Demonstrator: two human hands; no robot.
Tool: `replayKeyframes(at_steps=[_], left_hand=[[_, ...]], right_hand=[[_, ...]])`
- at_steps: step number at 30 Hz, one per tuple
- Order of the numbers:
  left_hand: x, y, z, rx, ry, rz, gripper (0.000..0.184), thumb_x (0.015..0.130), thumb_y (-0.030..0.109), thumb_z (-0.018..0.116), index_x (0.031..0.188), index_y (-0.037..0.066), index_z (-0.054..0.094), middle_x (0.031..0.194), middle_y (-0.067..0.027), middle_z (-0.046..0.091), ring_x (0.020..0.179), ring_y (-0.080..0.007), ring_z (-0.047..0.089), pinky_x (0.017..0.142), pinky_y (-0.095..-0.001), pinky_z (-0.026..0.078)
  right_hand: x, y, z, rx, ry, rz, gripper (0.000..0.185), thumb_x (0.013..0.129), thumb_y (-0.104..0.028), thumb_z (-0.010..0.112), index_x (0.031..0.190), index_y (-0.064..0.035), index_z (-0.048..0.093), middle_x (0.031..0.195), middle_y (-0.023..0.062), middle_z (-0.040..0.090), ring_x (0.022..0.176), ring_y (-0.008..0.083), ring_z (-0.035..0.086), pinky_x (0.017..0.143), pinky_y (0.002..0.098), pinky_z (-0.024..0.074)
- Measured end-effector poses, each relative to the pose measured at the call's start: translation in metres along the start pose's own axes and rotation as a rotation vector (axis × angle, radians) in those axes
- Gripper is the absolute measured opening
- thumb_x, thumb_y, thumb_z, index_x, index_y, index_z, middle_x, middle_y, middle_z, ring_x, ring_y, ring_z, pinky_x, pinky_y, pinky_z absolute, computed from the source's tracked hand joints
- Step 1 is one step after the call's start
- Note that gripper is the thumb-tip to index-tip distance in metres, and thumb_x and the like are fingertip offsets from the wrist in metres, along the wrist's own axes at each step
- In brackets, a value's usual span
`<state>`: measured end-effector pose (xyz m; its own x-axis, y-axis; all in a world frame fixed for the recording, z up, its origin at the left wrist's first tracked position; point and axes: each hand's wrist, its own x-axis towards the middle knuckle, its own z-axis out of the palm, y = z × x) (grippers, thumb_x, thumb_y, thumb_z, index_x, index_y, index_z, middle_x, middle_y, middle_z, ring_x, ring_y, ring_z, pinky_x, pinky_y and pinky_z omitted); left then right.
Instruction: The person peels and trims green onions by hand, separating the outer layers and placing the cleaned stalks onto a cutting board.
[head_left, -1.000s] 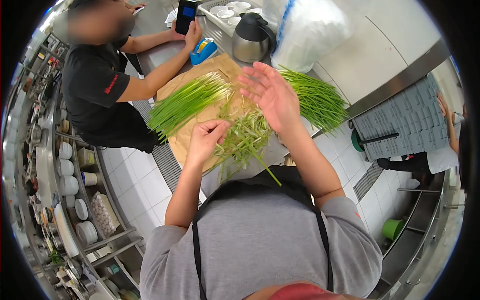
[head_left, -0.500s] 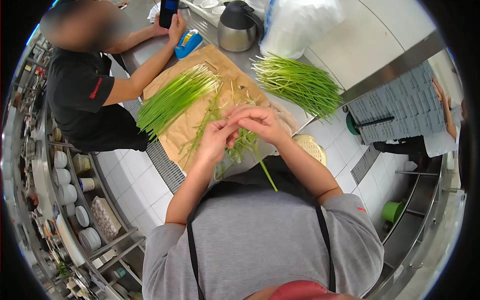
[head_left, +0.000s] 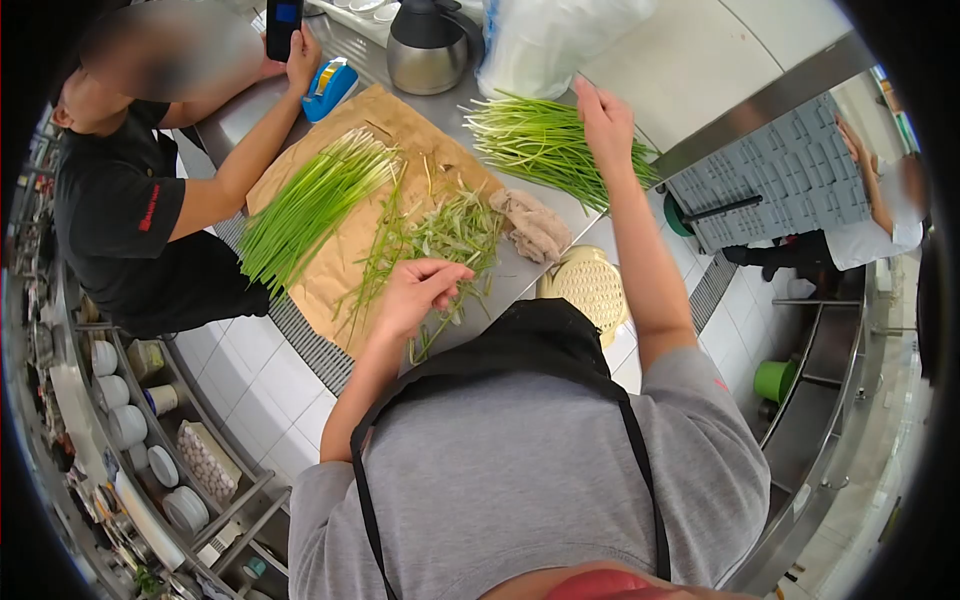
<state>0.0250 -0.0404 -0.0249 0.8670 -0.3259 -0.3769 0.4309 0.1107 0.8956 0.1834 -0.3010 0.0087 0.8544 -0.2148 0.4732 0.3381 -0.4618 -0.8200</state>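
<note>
My left hand [head_left: 425, 293] is held over the near edge of the brown paper [head_left: 330, 305], fingers curled in, nothing visible in them. Just beyond it lies a loose heap of trimmed leaves and peelings [head_left: 455, 228]. My right hand [head_left: 605, 128] reaches out over a pile of thin spring onions [head_left: 530, 140] at the right of the table. Its fingers are drawn together; whether they pinch a stalk I cannot make out. On the paper's left part rests a neat bundle of spring onions [head_left: 315, 205], white ends pointing away from me.
A crumpled cloth [head_left: 535, 222] lies at the paper's right corner, above a yellow perforated stool [head_left: 590, 285]. Behind are a blue tape dispenser [head_left: 328, 88], a steel jug [head_left: 428, 50] and plastic bags [head_left: 550, 45]. A co-worker [head_left: 120, 190] holding a phone stands left; another person is far right.
My hands have parted: the right moved up and right to the spring onion pile, the left slightly down. The long green stalk that hung beneath them no longer shows there.
</note>
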Motion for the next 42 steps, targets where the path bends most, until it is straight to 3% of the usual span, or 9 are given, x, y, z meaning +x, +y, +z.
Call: replayKeyframes(at_steps=[6,14,17,20,24,28,32,37,42], left_hand=[[0.0,0.0,-0.016,0.019,0.076,0.055,0.011,0.074,0.008,0.062,0.082,-0.001,0.063,0.06,-0.0003,0.054,0.049,-0.0048,0.045,0.045,-0.017,0.036],[0.008,0.011,-0.057,0.782,0.652,0.693,0.015,0.071,0.004,0.06,0.085,0.004,0.063,0.073,-0.0053,0.06,0.057,-0.0155,0.055,0.052,-0.0258,0.043],[0.01,0.022,-0.088,0.988,0.708,0.543,0.019,0.07,0.004,0.058,0.088,0.005,0.061,0.084,-0.0084,0.059,0.064,-0.0238,0.057,0.057,-0.0319,0.046],[0.029,0.03,-0.107,1.211,0.914,0.72,0.018,0.07,0.005,0.056,0.088,0.007,0.061,0.085,-0.0092,0.058,0.068,-0.0256,0.058,0.058,-0.0345,0.046],[0.05,0.026,-0.109,1.266,0.81,0.573,0.011,0.07,0.012,0.058,0.078,0.008,0.064,0.077,-0.0097,0.058,0.068,-0.0272,0.057,0.059,-0.0355,0.046],[0.067,0.018,-0.093,1.332,0.702,0.389,0.014,0.069,0.021,0.062,0.075,0.009,0.066,0.075,-0.009,0.06,0.067,-0.0264,0.058,0.059,-0.0343,0.046],[0.083,0.004,-0.082,1.343,0.637,0.282,0.018,0.067,0.026,0.064,0.074,0.009,0.066,0.074,-0.0096,0.061,0.068,-0.0252,0.059,0.06,-0.034,0.046],[0.075,0.022,-0.079,0.789,0.552,0.27,0.02,0.067,0.022,0.068,0.076,0.004,0.066,0.066,-0.0047,0.061,0.06,-0.0136,0.055,0.056,-0.0262,0.043],[0.039,0.053,-0.054,0.431,0.339,0.266,0.021,0.069,0.017,0.068,0.08,0.0,0.064,0.065,-0.0001,0.059,0.058,-0.0059,0.047,0.053,-0.0205,0.038]], right_hand=[[0.036,0.088,-0.002,-0.727,-0.219,-0.558,0.031,0.08,-0.025,0.053,0.059,-0.0025,0.053,0.057,0.0105,0.053,0.05,0.0281,0.049,0.049,0.038,0.0395],[0.021,0.028,0.002,-0.613,-0.197,-0.24,0.02,0.079,-0.021,0.053,0.069,-0.0049,0.058,0.063,0.0123,0.052,0.062,0.0308,0.053,0.056,0.0393,0.0423],[-0.016,0.012,0.02,-0.479,-0.412,-0.107,0.014,0.077,-0.019,0.054,0.075,-0.0058,0.058,0.068,0.0123,0.054,0.065,0.0303,0.054,0.057,0.039,0.043],[-0.055,-0.006,0.043,-0.373,-0.424,-0.386,0.013,0.076,-0.018,0.054,0.084,-0.0082,0.058,0.074,0.0117,0.055,0.067,0.0303,0.055,0.057,0.0384,0.0445],[-0.083,-0.021,0.028,-0.677,-0.613,-0.26,0.026,0.075,-0.018,0.055,0.1,-0.0083,0.056,0.08,0.0111,0.054,0.065,0.0294,0.055,0.058,0.0365,0.046],[-0.118,0.001,0.014,-0.896,-0.625,-0.194,0.021,0.075,-0.021,0.054,0.087,-0.0038,0.058,0.077,0.0106,0.051,0.067,0.0294,0.056,0.058,0.0379,0.0457],[-0.125,0.031,0.011,-0.807,-0.608,-0.204,0.014,0.071,-0.018,0.057,0.072,-0.0039,0.058,0.074,0.0111,0.049,0.065,0.0278,0.056,0.055,0.0381,0.0461],[-0.109,-0.022,0.021,-0.502,-0.32,-0.266,0.01,0.068,-0.015,0.063,0.068,-0.0053,0.062,0.068,0.0079,0.048,0.057,0.0227,0.054,0.053,0.0319,0.0437],[-0.1,-0.055,0.065,0.325,-0.517,0.309,0.019,0.071,-0.019,0.066,0.08,-0.0024,0.064,0.062,-0.0003,0.053,0.052,0.0089,0.045,0.049,0.0224,0.0359]])
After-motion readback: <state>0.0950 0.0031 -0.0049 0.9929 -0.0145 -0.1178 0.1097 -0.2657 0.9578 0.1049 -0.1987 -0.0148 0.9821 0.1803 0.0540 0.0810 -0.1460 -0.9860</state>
